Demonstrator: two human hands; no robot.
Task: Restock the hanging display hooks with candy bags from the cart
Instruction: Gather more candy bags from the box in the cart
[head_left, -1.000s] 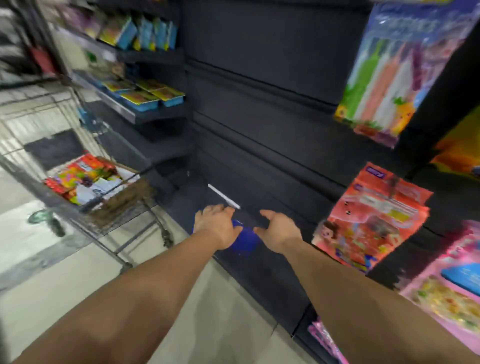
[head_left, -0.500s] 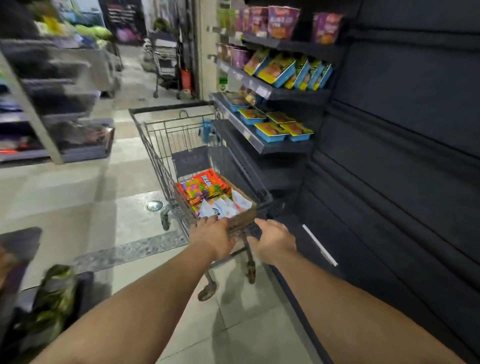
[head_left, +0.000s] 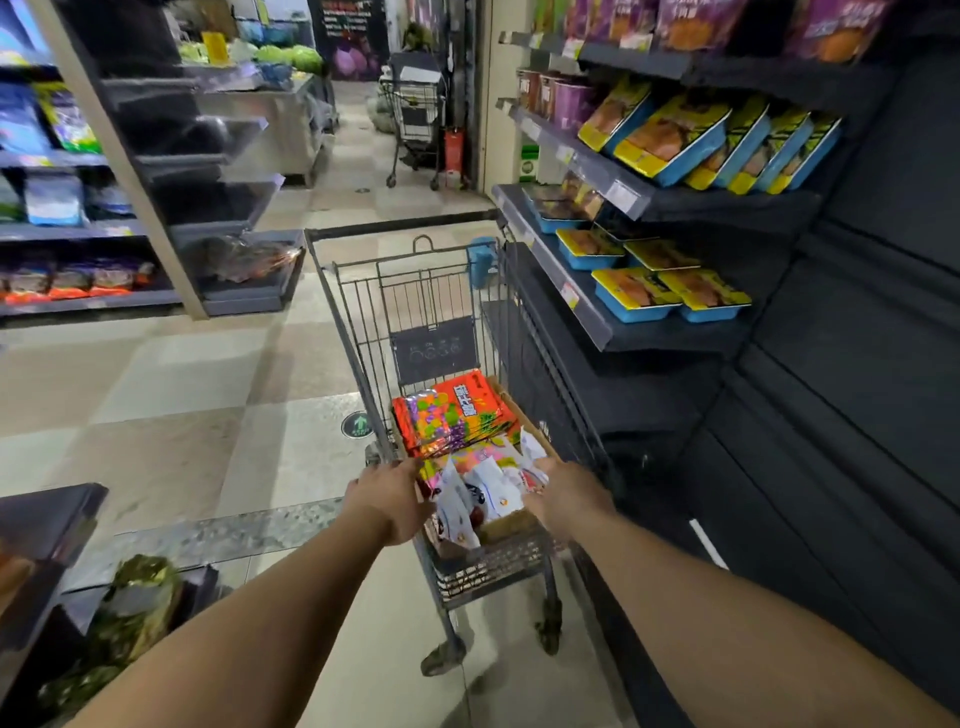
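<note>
Both the left hand (head_left: 390, 500) and the right hand (head_left: 567, 498) reach into the cart (head_left: 363, 332) over candy bags (head_left: 457, 415) with unreadable print, fingers' state indiscernible.

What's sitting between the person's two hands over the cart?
In the head view, white candy bags lie in a cardboard box in the cart, between the left hand and right hand.

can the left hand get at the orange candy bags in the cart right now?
Probably yes. The left hand is at the cart's near left edge, the orange candy bags lie on top just beyond it, nothing covers them, and the basket is open from above.
</note>
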